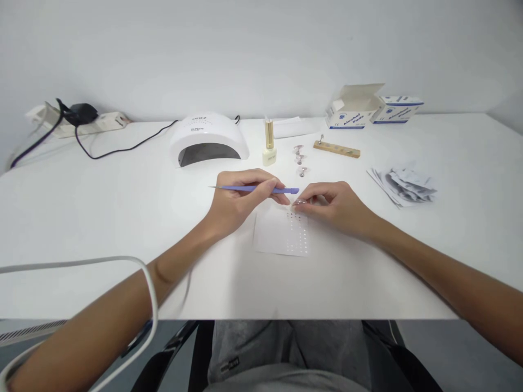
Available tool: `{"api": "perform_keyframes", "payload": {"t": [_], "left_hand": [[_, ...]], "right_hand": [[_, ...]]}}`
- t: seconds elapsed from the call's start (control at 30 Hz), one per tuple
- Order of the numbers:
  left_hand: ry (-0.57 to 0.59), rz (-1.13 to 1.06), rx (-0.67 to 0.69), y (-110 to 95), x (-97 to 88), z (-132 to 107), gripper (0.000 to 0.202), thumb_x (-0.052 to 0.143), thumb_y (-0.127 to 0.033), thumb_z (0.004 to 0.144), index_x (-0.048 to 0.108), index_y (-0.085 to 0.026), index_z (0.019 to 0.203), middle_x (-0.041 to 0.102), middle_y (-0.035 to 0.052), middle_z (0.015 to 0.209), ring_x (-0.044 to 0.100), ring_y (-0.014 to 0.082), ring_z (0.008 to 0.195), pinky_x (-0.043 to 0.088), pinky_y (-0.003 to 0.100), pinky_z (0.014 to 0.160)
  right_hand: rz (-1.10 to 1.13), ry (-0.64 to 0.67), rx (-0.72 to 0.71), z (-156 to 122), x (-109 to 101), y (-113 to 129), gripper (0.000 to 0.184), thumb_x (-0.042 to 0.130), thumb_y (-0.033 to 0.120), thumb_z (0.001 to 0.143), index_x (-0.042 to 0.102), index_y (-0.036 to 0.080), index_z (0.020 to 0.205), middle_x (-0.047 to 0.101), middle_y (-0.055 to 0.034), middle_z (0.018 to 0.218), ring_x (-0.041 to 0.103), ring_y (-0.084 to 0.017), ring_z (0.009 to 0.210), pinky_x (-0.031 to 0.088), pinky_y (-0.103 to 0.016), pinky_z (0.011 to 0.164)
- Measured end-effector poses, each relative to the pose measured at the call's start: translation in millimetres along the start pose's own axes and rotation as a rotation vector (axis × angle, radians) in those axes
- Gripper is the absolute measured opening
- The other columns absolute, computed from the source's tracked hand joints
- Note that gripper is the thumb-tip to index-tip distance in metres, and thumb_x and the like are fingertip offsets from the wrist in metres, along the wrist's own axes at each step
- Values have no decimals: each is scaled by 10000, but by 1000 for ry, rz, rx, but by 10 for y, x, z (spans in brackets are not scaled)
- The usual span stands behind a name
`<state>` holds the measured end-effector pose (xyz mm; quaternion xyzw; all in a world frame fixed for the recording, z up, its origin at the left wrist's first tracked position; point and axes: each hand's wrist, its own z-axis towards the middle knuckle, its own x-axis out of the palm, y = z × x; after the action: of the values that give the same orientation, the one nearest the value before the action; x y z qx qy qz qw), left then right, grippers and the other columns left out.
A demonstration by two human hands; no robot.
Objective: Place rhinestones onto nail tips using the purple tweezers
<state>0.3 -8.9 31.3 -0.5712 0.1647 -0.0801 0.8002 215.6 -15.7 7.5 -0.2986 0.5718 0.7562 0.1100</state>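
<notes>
My left hand [241,197] is closed around a slim purple-handled tool [256,189] with a thin metal point, which lies across the fingers with the point to the left. Its fingertips meet those of my right hand [333,204] above the top edge of a white sheet [272,231] dotted with rows of small shiny stickers or gems. Between thumb and fingers my right hand pinches a small shiny piece [300,202], partly hidden, perhaps a nail tip on a metal stand. Similar small nail tips on stands [299,159] stand just behind the hands.
A white nail lamp [209,136] and a gold-capped bottle [269,149] stand behind. A wooden strip [337,148], alcohol pad boxes [349,113] and a pile of packets [404,185] lie right. A power strip [102,124] sits back left; a white cable [102,259] crosses my left forearm.
</notes>
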Motion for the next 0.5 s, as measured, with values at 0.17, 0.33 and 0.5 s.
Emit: {"api": "perform_keyframes", "payload": {"t": [0.17, 0.33, 0.5], "left_hand": [[44, 20, 29, 10, -25, 5, 196, 600, -299, 851, 721, -156, 794, 721, 59, 759, 696, 178, 709, 590, 334, 707], [67, 13, 54, 31, -19, 4, 183, 612, -291, 846, 723, -153, 797, 720, 64, 761, 690, 172, 678, 589, 327, 677], [80, 49, 45, 39, -16, 2, 180, 620, -297, 843, 724, -161, 790, 723, 59, 759, 693, 169, 698, 584, 309, 689]], "right_hand": [[-3, -30, 0, 4, 1, 1, 241, 650, 427, 775, 730, 203, 741, 687, -39, 731, 557, -148, 642, 415, -294, 575], [-14, -35, 0, 8, -2, 14, 224, 647, 396, 786, 712, 197, 707, 676, -36, 732, 549, -142, 637, 403, -289, 567], [-45, -31, -22, 4, -2, 3, 215, 643, 384, 794, 704, 201, 701, 662, -26, 709, 542, -142, 642, 400, -289, 577]]}}
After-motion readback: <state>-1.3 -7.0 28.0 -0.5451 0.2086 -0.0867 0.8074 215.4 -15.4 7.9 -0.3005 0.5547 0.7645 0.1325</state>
